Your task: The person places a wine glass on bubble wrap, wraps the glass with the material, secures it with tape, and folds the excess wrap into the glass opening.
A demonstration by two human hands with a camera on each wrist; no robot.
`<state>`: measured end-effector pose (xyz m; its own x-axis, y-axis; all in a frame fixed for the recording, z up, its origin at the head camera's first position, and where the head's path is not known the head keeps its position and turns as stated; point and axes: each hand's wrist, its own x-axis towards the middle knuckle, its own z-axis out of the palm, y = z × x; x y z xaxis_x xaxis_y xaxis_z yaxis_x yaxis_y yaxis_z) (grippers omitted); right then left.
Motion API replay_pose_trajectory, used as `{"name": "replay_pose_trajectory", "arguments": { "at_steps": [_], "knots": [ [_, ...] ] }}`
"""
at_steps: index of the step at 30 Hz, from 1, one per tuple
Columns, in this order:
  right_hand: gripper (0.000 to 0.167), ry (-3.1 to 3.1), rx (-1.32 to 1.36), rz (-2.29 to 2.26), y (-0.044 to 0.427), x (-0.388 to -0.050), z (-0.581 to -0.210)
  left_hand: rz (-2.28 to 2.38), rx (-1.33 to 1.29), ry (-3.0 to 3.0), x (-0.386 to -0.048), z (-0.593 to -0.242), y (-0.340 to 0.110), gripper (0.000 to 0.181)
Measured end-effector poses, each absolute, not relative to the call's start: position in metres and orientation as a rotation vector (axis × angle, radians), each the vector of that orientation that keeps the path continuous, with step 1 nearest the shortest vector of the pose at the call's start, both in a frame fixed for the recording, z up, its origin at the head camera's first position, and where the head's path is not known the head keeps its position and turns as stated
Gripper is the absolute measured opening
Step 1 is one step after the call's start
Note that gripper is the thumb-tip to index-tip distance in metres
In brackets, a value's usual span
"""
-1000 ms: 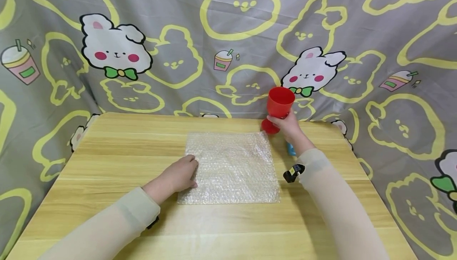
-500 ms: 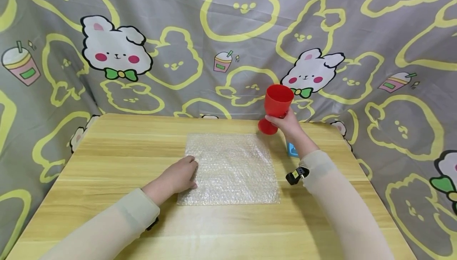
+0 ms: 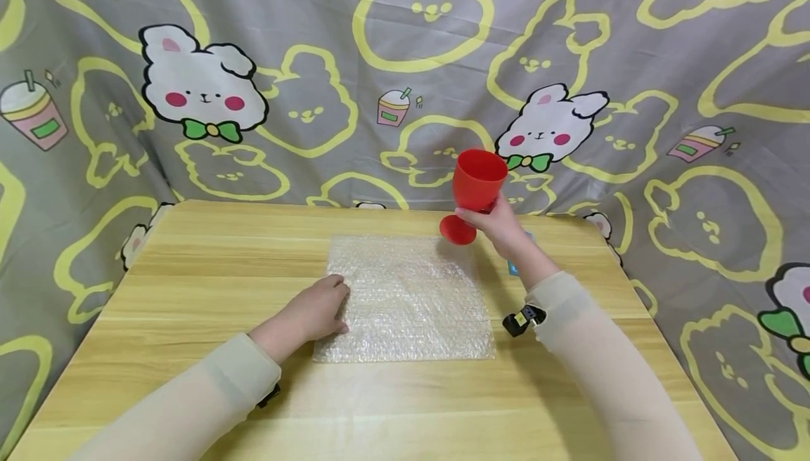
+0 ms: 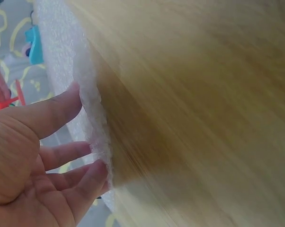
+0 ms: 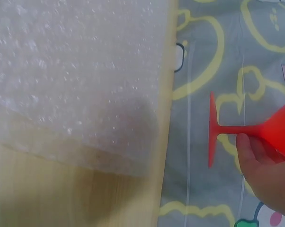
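My right hand (image 3: 500, 228) grips a red plastic goblet (image 3: 479, 183) round its stem, just under the bowl. The goblet is tilted, its foot hanging above the far right corner of a clear bubble wrap sheet (image 3: 411, 299). In the right wrist view, the foot of the goblet (image 5: 212, 130) is apart from the sheet. My left hand (image 3: 313, 308) rests on the sheet's left edge. In the left wrist view, the thumb and fingertips (image 4: 97, 170) touch that edge, spread along it.
The wooden table (image 3: 221, 292) carries the flat sheet. A small blue object (image 3: 512, 268) stands partly hidden behind my right forearm. A grey curtain (image 3: 304, 18) with yellow outlines closes off the back and sides.
My right hand has carried the goblet left, from beside the sheet's far right corner to above it. My left hand has stayed at the left edge.
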<state>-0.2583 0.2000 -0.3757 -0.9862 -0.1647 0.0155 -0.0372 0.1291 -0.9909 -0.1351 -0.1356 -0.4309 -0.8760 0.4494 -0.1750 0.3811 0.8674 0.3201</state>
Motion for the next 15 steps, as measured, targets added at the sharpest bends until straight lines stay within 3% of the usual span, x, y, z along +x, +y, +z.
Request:
{"name": "replay_pose_trajectory", "arguments": {
  "at_steps": [15],
  "knots": [
    [0.068, 2.287, -0.256, -1.947, 0.187, -0.243, -0.377, 0.39, 0.621, 2.793, -0.137, -0.434, -0.135, 0.068]
  ]
}}
